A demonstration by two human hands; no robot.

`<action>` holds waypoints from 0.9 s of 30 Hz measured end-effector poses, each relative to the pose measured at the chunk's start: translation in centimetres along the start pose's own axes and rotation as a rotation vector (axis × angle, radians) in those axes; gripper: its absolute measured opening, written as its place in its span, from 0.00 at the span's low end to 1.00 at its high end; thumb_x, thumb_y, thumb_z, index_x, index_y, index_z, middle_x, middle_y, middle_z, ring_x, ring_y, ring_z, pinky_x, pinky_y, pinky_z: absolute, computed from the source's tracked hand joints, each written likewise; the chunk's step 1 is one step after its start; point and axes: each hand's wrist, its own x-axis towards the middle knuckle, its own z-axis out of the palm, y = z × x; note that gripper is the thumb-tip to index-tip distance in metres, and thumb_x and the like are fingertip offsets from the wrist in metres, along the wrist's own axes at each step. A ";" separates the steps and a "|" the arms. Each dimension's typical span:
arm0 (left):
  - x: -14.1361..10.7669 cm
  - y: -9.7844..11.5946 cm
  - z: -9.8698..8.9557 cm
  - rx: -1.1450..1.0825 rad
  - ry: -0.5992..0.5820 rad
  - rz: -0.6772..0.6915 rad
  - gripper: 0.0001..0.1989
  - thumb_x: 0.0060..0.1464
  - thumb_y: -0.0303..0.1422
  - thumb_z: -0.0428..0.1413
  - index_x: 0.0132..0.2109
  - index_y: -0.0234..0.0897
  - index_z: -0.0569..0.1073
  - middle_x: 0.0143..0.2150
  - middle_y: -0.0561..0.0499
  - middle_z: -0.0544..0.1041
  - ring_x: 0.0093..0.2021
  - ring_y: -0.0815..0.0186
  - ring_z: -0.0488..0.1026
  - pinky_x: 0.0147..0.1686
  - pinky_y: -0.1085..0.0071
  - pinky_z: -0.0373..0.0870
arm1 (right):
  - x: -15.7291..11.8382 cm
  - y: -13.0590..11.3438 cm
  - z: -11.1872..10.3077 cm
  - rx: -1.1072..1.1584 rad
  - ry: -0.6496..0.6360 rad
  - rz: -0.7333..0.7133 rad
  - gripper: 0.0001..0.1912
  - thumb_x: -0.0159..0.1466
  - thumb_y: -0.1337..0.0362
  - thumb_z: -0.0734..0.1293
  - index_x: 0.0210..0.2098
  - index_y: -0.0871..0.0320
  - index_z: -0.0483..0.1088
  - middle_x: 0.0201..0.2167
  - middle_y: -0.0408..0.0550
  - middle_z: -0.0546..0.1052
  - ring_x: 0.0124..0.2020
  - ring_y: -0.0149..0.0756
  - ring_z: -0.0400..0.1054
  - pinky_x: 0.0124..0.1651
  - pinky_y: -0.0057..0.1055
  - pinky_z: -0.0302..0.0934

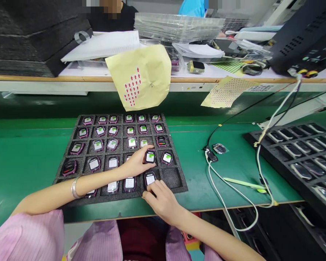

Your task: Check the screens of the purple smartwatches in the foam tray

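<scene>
My left hand [137, 162] grips a smartwatch case [150, 156] between thumb and fingers. Its lit screen shows white with a green patch, and it is over the black foam tray [183, 183]. Just below, my right hand [163, 199] has its fingers curled by the lower edge of another smartwatch [150, 177] in the front row. Whether those fingers hold anything is hidden. Several more purple-rimmed watches sit in the tray's compartments, most with lit screens. A watch [70, 167] at the left has a dark screen, and so does one [161, 141] at the right.
White and black cables [217, 188] loop over the green bench [195, 137] at the right, by a light green stick [243, 182] and a small bagged item [220, 148]. Another watch tray [282, 145] stands far right. Yellow sticker sheets [152, 79] hang from the shelf [184, 79]. A person [127, 18] is behind.
</scene>
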 end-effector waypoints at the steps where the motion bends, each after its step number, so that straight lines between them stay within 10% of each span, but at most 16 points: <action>1: 0.2 -0.2 -0.1 0.040 0.009 0.012 0.25 0.52 0.30 0.58 0.56 0.35 0.60 0.43 0.46 0.71 0.38 0.61 0.73 0.42 0.60 0.71 | 0.2 0.1 0.1 -0.004 0.001 -0.004 0.09 0.66 0.73 0.60 0.32 0.60 0.69 0.29 0.48 0.67 0.30 0.36 0.57 0.32 0.32 0.49; 8: 0.4 0.9 -0.9 0.319 -0.035 0.130 0.21 0.48 0.35 0.62 0.48 0.34 0.68 0.48 0.40 0.68 0.53 0.49 0.64 0.54 0.50 0.61 | 1.1 1.8 -2.7 0.246 -0.032 -0.003 0.10 0.70 0.62 0.60 0.38 0.61 0.69 0.32 0.50 0.71 0.34 0.38 0.62 0.37 0.34 0.55; 13: -3.1 3.4 -5.8 0.656 -0.105 0.090 0.17 0.54 0.32 0.55 0.50 0.32 0.66 0.48 0.39 0.69 0.51 0.51 0.66 0.51 0.53 0.64 | 4.0 4.7 -5.0 0.255 -0.060 0.046 0.09 0.70 0.68 0.58 0.47 0.61 0.67 0.38 0.53 0.73 0.40 0.41 0.63 0.44 0.40 0.60; 18: -7.0 3.5 -10.1 1.014 -0.161 -0.151 0.11 0.53 0.27 0.52 0.44 0.29 0.69 0.44 0.37 0.70 0.46 0.48 0.68 0.43 0.53 0.67 | 10.2 6.3 -2.8 0.130 -0.344 0.006 0.14 0.64 0.66 0.66 0.49 0.64 0.68 0.43 0.56 0.70 0.45 0.46 0.63 0.47 0.41 0.63; 27: -5.9 0.7 -9.5 0.928 -0.078 -0.218 0.09 0.51 0.26 0.58 0.39 0.25 0.70 0.42 0.32 0.71 0.47 0.44 0.68 0.44 0.51 0.67 | 14.5 5.8 0.4 0.132 -0.412 0.061 0.19 0.52 0.66 0.76 0.41 0.66 0.71 0.41 0.60 0.70 0.44 0.55 0.67 0.45 0.51 0.66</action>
